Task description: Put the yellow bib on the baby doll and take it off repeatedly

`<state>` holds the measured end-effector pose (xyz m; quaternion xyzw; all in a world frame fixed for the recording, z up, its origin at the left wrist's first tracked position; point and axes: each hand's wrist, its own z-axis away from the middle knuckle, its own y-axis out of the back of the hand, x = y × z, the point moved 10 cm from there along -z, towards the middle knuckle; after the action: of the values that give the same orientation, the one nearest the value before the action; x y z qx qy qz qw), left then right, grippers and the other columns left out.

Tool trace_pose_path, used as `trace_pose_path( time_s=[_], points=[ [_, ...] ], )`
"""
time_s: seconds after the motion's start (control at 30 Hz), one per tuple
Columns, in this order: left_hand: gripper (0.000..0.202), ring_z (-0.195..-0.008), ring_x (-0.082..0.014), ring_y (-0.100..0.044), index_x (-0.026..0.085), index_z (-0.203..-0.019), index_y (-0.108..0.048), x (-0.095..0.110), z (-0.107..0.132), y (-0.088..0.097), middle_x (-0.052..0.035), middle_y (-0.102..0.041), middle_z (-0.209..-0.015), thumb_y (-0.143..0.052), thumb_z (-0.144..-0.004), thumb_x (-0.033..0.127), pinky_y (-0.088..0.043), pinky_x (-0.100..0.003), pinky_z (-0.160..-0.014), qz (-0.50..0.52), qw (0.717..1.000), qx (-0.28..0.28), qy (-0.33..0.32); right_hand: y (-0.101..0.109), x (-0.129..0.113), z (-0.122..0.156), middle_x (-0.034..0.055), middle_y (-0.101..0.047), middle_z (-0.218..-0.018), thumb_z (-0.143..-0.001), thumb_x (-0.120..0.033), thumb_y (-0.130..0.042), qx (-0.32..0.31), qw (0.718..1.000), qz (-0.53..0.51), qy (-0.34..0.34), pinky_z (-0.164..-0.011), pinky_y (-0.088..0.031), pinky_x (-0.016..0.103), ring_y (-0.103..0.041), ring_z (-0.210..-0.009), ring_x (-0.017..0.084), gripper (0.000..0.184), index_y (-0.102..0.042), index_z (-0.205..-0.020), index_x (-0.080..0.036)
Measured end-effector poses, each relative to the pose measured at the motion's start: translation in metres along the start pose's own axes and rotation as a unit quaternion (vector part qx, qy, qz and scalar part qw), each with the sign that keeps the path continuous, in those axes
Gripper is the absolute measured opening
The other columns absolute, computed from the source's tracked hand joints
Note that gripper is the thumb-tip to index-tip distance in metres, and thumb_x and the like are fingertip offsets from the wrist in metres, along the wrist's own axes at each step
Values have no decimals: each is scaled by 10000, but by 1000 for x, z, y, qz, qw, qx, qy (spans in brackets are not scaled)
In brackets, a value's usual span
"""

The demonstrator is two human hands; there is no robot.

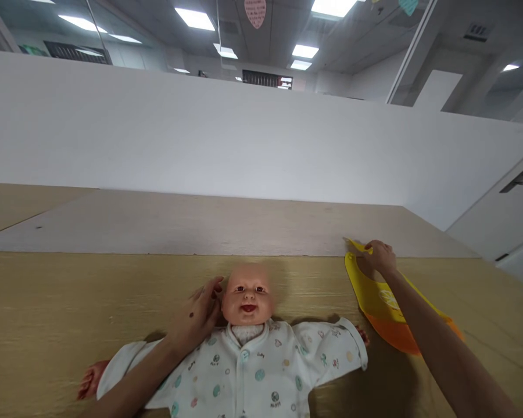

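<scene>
The right hand point(381, 257) pinched the bib point(378, 307) by its strap point(359, 247), its body spread below those fingers. The left hand point(203, 310), loosely curved and gripping nothing, lay right beside the doll's head point(248, 294). A firm pinch with light left fingers seemed best.

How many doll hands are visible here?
2. One doll hand sticks out of the sleeve at the picture's lower left; the other doll hand, partly hidden by its cuff, shows at right, near the yellow and orange bib.
</scene>
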<state>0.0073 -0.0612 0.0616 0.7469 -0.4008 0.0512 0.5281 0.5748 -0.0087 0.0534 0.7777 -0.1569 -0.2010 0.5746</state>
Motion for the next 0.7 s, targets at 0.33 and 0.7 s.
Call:
trace_pose_path(
  time_s=[0.33,0.7],
  points=[
    [386,-877,-215,-673,177,-1237,-457,0,2,-2,-100,-694,-1002,-432,-858,247,-562,-362,-774,-7,1000,6,-8,-7,21,-36,130,-675,-1047,-731,-271,-518,17,964,-258,-58,-772,-475,336,-630,-902,227,442,-546,-1151,-137],
    [386,-857,-213,-672,169,-1224,-472,0,1,-2,-95,-696,-973,-429,-847,236,-556,-366,-781,-6,1000,5,-4,19,-30,10,161,-601,-1179,-815,-270,-414,109,989,-53,79,-967,-385,413,-523,-1103,298,419,-560,-1174,-109]
  ],
)
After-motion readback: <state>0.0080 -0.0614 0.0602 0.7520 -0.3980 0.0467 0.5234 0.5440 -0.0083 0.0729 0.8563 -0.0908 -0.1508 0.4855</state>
